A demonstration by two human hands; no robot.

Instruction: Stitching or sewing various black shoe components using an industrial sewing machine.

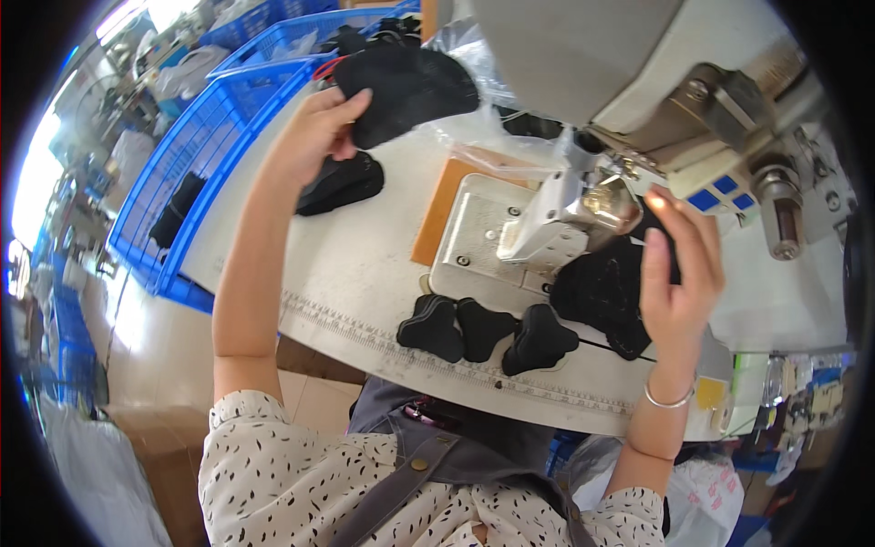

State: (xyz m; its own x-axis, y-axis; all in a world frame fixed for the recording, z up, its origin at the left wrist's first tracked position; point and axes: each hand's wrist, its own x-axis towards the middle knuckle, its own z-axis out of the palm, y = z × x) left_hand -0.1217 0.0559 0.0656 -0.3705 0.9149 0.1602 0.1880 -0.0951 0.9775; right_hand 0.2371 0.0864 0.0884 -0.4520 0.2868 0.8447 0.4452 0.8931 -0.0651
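Observation:
My left hand (326, 123) pinches the edge of a flat, rounded black fabric piece (410, 87), raised over the far left of the sewing table. Beneath it lies a stack of black fabric pieces (344, 185). My right hand (684, 269) is beside the sewing machine's needle head (556, 214), fingers stretched and apart. Close to its thumb, more black fabric (597, 287) lies against the machine; whether the hand touches it I cannot tell. Three small stacks of curved black pieces, a left one (432, 328), a middle one (484, 328) and a right one (540, 340), lie along the front.
A blue plastic basket (169, 214) stands left of the white sewing table (365, 283), which has a ruler strip (365, 330) along its front. Behind the needle plate (474, 237) lies clear plastic sheeting (510, 164). The machine's arm (574, 46) overhangs the far side.

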